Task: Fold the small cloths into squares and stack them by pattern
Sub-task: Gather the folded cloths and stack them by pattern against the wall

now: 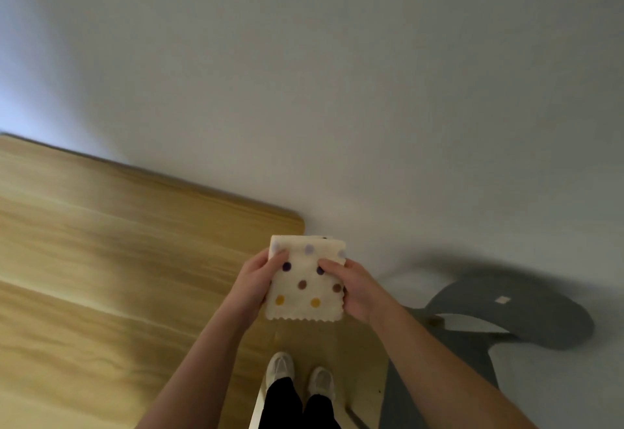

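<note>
Both the left hand (261,282) and right hand (351,288) are pinching the folded dotted cloth (305,285) in midair beside the bench (118,260); a loosening pinch risks the layers slipping and unfolding.

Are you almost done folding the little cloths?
One looks done: the dotted cloth is already folded into a thick, nearly square pad. Right now the left hand and the right hand grip its two sides, holding it up near the corner of the wooden table. It still has to go on a stack. No stack or other cloths show here, so I can't tell how many remain.
</note>
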Available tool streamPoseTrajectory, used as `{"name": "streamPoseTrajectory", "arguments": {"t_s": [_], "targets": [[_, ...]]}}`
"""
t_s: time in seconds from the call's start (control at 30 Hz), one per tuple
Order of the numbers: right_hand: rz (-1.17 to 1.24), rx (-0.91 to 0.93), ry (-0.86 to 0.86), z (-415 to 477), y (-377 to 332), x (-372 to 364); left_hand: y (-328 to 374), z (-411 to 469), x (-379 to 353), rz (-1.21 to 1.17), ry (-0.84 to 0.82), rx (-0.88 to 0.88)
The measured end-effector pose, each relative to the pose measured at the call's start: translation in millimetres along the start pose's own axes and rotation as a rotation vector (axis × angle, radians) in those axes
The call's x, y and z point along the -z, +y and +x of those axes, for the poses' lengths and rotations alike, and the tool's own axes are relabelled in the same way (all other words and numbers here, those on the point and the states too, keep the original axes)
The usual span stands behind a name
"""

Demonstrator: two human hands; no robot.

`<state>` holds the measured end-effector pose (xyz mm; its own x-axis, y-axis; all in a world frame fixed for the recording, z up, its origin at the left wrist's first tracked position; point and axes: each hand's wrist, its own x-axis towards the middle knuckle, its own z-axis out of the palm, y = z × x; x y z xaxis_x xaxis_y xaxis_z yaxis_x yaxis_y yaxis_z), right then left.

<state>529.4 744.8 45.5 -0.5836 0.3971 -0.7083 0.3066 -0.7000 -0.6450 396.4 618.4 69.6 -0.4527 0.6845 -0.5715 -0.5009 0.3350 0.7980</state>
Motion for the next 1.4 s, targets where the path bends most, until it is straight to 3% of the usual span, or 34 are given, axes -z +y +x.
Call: {"name": "streamPoseTrajectory", "arguments": {"t_s": [0.17, 0.33, 0.47, 0.63, 1.03, 1.27, 1.4], "targets": [[-0.166, 0.158, 0.025, 11.3, -8.1, 2.2, 13.2, 18.3, 6.3, 0.011, -0.036, -0.003], [-0.155, 0.157, 0.04, 28.5, -10.7, 0.2, 21.6, 41.4, 17.1, 0.028, -0.054, 0.069], [-0.148, 0.074, 0.138, 54.8, -6.7, -13.7, 15.4, 71.1, 31.6, 0.236, 0.141, 0.146], [-0.184, -0.022, 0.258, 94.4, -1.2, -43.1, 15.7, 112.8, 48.5, 0.523, 0.322, 0.082], [-0.464, 0.078, 0.537, 142.8, -20.9, -63.0, 9.0, 169.7, 55.9, 0.855, 0.61, 0.063], [-0.426, 0.151, 0.617, 142.5, -16.2, -64.9, -4.6, 170.2, 56.7, 1.024, 0.647, -0.107], [-0.445, 0.211, 0.674, 141.0, -8.4, -63.2, -19.9, 156.8, 57.2, 1.226, 0.612, -0.473]]}}
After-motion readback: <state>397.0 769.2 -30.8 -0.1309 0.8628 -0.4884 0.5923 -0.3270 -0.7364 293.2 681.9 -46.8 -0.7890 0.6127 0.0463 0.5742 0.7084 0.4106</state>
